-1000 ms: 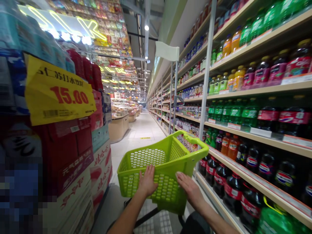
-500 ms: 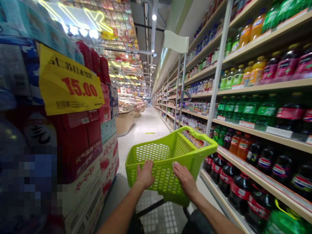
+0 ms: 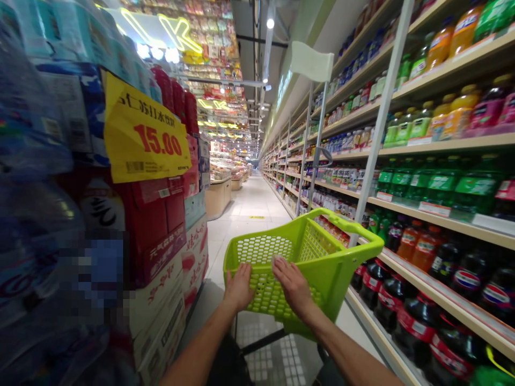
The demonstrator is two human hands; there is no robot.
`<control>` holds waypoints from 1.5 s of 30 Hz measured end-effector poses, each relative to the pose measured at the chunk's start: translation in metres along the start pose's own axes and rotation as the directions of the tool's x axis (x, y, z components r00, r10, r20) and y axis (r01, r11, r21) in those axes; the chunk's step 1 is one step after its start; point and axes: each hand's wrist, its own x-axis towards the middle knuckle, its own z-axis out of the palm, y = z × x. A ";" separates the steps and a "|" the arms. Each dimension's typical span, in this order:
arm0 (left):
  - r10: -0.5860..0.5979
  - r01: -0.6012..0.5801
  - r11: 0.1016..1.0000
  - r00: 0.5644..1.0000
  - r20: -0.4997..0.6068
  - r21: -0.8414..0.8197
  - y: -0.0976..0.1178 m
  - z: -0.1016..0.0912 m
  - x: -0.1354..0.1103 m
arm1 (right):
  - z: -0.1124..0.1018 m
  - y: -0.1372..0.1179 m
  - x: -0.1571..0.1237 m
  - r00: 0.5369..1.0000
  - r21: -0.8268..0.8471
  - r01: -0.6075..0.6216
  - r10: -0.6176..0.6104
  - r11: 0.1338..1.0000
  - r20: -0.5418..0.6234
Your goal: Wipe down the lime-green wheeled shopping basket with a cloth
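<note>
A bright green plastic shopping cart (image 3: 338,273) with holes in its walls stands sideways in front of me, its handle end to the right. My left hand (image 3: 240,287) rests at the rim near the cart's left end, fingers stretched out and thumb apart. Beside it, my right hand (image 3: 293,287) lies against the near side of the basket, palm towards the wall and fingers extended, fingertips by the rim. Neither hand is wrapped around anything. The palms and any contact beneath them are hidden.
Shelves (image 3: 442,210) of drink bottles line the right side close to the cart. On the left rise stacked drink cartons (image 3: 155,316) with a yellow price sign (image 3: 147,134). A tiled aisle (image 3: 253,198) runs ahead, past a display counter (image 3: 219,195).
The cart and surroundings have shifted right in view. My right hand has moved left along the basket side, closer to my left hand, which is now nearer the cart's left end.
</note>
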 end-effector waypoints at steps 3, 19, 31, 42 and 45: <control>-0.109 0.109 0.994 0.994 -0.001 0.014 -0.018 0.000 -0.006 | 0.013 -0.004 -0.008 1.000 0.003 0.022 -0.022 1.000 -0.006; -0.163 0.171 0.984 0.979 0.122 -0.059 -0.075 0.004 -0.019 | 0.081 -0.090 0.005 0.966 0.162 0.188 -0.213 0.969 0.149; 0.029 -0.033 0.999 0.993 0.115 0.039 -0.021 -0.010 0.018 | 0.054 -0.023 -0.017 0.985 0.055 0.133 -0.138 0.990 0.103; -0.054 0.036 0.988 0.991 0.121 0.148 -0.009 -0.026 0.022 | 0.040 0.001 -0.023 0.992 0.043 0.041 -0.046 0.998 0.114; -0.050 0.032 0.988 0.992 0.115 0.153 0.006 -0.024 0.027 | 0.039 0.001 -0.035 0.993 0.041 0.065 -0.068 0.997 0.092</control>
